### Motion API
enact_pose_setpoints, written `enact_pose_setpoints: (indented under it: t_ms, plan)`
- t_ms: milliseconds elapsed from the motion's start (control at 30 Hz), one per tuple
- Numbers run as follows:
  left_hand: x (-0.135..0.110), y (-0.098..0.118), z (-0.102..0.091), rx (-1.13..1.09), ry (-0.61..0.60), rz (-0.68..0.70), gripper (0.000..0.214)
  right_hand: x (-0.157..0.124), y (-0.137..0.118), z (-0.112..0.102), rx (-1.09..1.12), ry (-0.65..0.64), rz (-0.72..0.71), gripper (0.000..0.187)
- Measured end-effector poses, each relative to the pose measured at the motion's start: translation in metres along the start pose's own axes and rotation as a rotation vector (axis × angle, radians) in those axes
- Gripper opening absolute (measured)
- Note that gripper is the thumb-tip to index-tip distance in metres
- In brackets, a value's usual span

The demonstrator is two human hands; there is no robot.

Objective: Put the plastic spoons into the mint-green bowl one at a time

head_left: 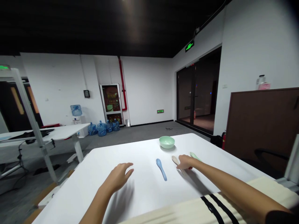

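Note:
On the white table [144,193] lie three spoons side by side: a blue spoon [161,168], a beige spoon [175,161] and a pale green spoon [194,155]. A mint green bowl [166,142] stands behind them. My right hand [185,162] is closed over the beige spoon's handle, its fingers pinched round it, with the green spoon just to its right. My left hand [118,178] rests palm down on the table left of the blue spoon, fingers stretched out and holding nothing.
A cream cloth with black stripes [210,205] covers the table's near right corner. A dark brown partition [261,124] stands to the right, another white desk [46,133] to the left, and water bottles [102,128] by the far wall.

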State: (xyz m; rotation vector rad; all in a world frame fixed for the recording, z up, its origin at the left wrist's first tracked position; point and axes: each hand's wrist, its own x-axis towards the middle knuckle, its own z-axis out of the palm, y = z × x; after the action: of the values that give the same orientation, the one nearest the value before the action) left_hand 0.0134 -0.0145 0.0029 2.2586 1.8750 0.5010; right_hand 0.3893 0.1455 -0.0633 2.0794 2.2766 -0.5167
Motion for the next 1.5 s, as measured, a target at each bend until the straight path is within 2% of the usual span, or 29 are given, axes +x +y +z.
enact_pose_setpoints:
  t_ms: [133, 267, 367, 500, 600, 733, 900, 1033, 1167, 1267, 1400, 1500]
  plan:
    - [-0.002, 0.004, -0.003, 0.014, -0.005, -0.005, 0.054, 0.004, 0.004, 0.004, -0.02, -0.028, -0.038, 0.019]
    - [-0.002, 0.005, -0.004, 0.01, -0.007, -0.008, 0.053, 0.011, 0.002, -0.028, 0.084, 0.034, -0.088, 0.025]
    - [-0.001, 0.004, -0.004, 0.011, -0.022, -0.011, 0.052, 0.023, -0.006, -0.061, 0.091, 0.193, -0.122, 0.033]
    - [0.0, 0.003, -0.004, 0.008, -0.022, -0.006, 0.052, 0.053, -0.02, -0.085, 0.038, 0.396, 0.017, 0.024]
    - [0.001, 0.003, -0.005, -0.004, -0.017, -0.011, 0.051, 0.079, -0.028, -0.083, 0.014, 0.461, 0.096, 0.026]
    - [0.001, 0.002, -0.004, -0.019, -0.019, -0.031, 0.051, 0.107, -0.033, -0.068, 0.02, 0.441, 0.141, 0.033]
    - [0.003, 0.002, -0.004, -0.038, -0.011, -0.031, 0.051, 0.127, -0.032, -0.053, 0.006, 0.411, 0.147, 0.047]
    - [0.004, 0.003, -0.006, -0.04, -0.006, -0.026, 0.05, 0.134, -0.03, -0.049, -0.012, 0.366, 0.151, 0.047]
    - [0.004, 0.001, -0.005, -0.037, -0.006, -0.034, 0.05, 0.13, -0.03, -0.053, 0.007, 0.352, 0.129, 0.047]
    - [0.004, -0.002, -0.003, -0.03, -0.008, -0.032, 0.051, 0.115, -0.029, -0.062, 0.034, 0.372, 0.118, 0.046]
    - [0.005, -0.002, -0.002, -0.018, -0.009, -0.034, 0.051, 0.077, -0.02, -0.073, 0.063, 0.428, 0.044, 0.052]
    - [0.004, 0.0, -0.003, -0.011, -0.005, -0.033, 0.051, 0.04, -0.008, -0.073, 0.079, 0.454, -0.044, 0.058]
